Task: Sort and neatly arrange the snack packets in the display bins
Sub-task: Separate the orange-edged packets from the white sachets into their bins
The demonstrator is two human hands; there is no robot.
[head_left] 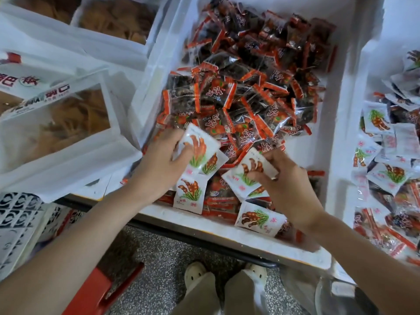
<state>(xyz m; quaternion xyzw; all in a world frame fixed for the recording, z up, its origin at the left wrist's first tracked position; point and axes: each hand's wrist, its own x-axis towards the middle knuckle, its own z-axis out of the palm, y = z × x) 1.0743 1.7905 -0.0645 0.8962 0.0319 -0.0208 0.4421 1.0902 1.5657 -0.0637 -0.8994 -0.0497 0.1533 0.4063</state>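
Head view: left hand point(159, 160) and right hand point(284, 178) each pinch white packets point(200, 151) (fingers curled) over the white bin point(227, 226); speckled floor point(159, 258) below.

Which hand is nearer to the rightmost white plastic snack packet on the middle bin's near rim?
Right. The right hand is just behind the white packet; the left hand is far left.

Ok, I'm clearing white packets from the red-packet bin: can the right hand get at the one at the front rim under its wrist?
Probably yes: the white packet lies uncovered on top, just below the right hand, though that hand already pinches other white packets.
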